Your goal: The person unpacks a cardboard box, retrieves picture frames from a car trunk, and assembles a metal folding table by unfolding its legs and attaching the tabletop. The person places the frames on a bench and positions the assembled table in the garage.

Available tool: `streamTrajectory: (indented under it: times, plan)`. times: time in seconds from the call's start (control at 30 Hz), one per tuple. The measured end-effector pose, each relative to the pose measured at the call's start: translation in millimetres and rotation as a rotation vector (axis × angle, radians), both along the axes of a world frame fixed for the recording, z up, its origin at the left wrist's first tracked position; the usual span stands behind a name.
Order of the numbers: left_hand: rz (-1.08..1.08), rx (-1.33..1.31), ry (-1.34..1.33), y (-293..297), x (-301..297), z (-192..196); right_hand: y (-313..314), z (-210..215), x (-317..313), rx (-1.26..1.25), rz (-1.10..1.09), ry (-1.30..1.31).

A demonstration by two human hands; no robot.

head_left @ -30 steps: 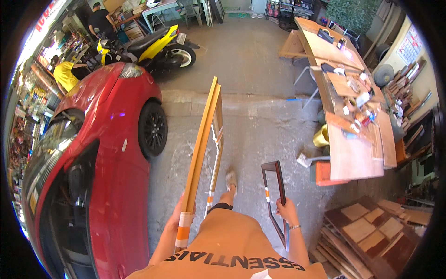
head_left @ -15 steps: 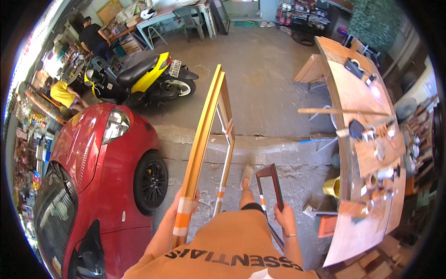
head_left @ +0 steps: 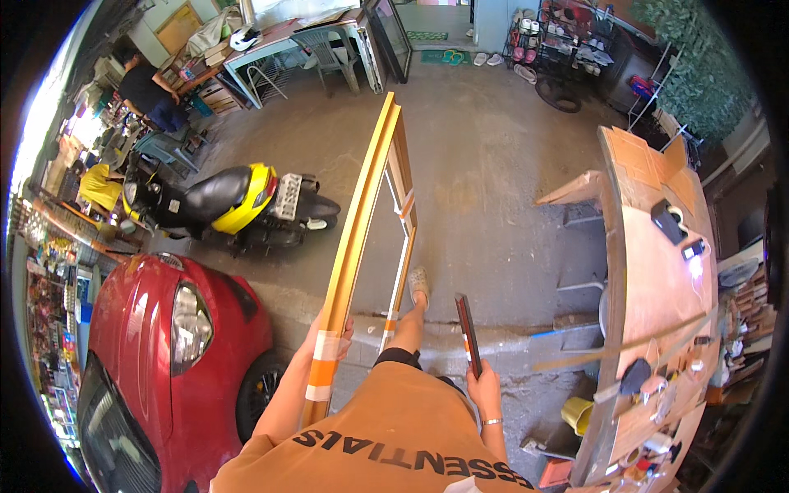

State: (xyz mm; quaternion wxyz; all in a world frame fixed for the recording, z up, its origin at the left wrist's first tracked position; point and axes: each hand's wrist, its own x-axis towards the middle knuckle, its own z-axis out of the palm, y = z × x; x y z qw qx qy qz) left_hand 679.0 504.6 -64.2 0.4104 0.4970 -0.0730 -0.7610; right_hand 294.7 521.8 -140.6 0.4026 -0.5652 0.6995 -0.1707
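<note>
My left hand (head_left: 335,335) is closed around a tall, gold-coloured wooden frame (head_left: 362,215) with an open middle, held upright at my left side. White and orange tape wraps its near end and part of its far rail. In my right hand (head_left: 485,389) is a smaller dark brown frame (head_left: 467,327), gripped by one side and seen nearly edge-on. A bit of white and orange tape shows on it too. Its lower part is hidden behind my body. One sandalled foot (head_left: 419,283) steps ahead between the two frames.
A red car (head_left: 148,320) stands close on my left, with a yellow and black scooter (head_left: 238,201) ahead of it. Along the right runs a long wooden workbench (head_left: 649,279) bearing tools. A grey chair (head_left: 327,56) and a shoe rack (head_left: 567,37) are farther back. One person (head_left: 150,94) stands far left.
I have walked forward, so the car, scooter and bench sit nearer or lower in view. Both frames stay in my hands; the dark one has turned more edge-on.
</note>
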Motion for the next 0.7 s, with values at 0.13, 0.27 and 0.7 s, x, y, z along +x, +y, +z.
streamTrajectory:
  times: [0.13,0.27,0.7]
  plan:
    - [0.075,0.097,-0.064,-154,27,-6,-133,-9,27,-0.033,-0.049,0.064]
    - [0.082,0.085,-0.005,-308,61,3,-279,-6,39,0.092,-0.113,0.081]
    - [0.036,0.03,-0.113,-779,147,7,-694,-27,73,0.14,-0.262,-0.061]
